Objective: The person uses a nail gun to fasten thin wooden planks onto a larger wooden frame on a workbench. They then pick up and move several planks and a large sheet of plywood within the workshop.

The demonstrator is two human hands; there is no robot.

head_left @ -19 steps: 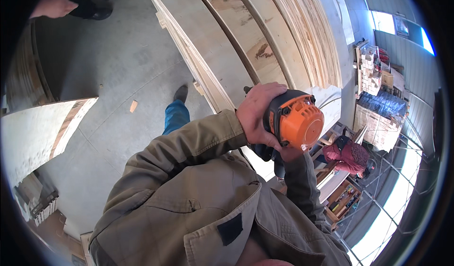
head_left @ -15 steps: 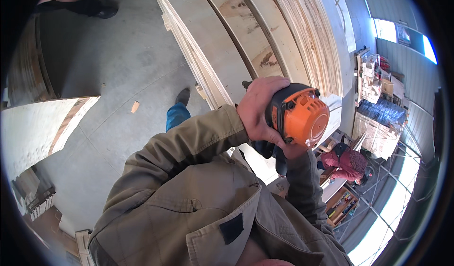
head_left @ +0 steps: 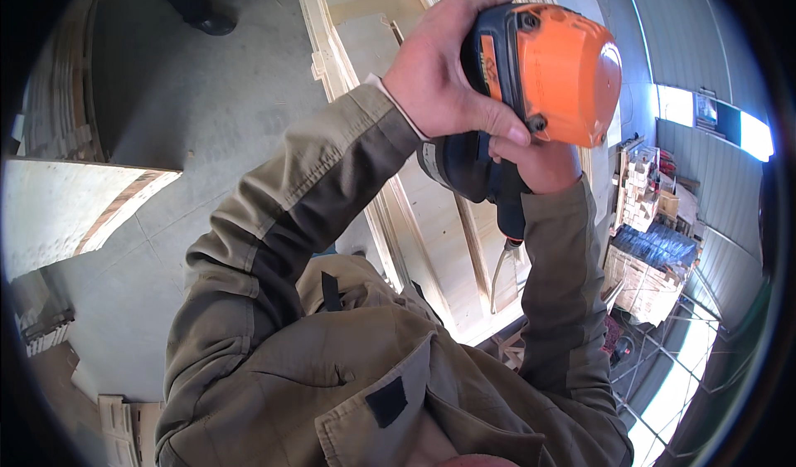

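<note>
Both of my hands hold an orange and black nail gun [head_left: 572, 69], lifted above pale plywood panels. My left hand [head_left: 444, 73] is closed around the left side of its black housing, thumb pointing toward the orange cap. Below it my right hand [head_left: 543, 164] is closed on the tool, mostly behind it, so I cannot see all of that grip. A rounded black magazine [head_left: 456, 167] hangs under my left wrist. From the lower end of the black handle [head_left: 510, 214] a thin pale hose [head_left: 499, 276] runs down. The tool's nose is hidden.
Long wooden strips [head_left: 477, 260] divide the panels beneath the tool. A light board [head_left: 66, 210] juts in at the left. Another person's dark shoe [head_left: 215, 25] stands on the concrete floor at the upper left. Stacked timber [head_left: 651, 268] under dark wrap sits at the right.
Both hands have raised the nail gun up and slightly right, and it looks larger and closer. Its handle and hose have come into sight. My view has shifted, and the person in red is mostly hidden.
</note>
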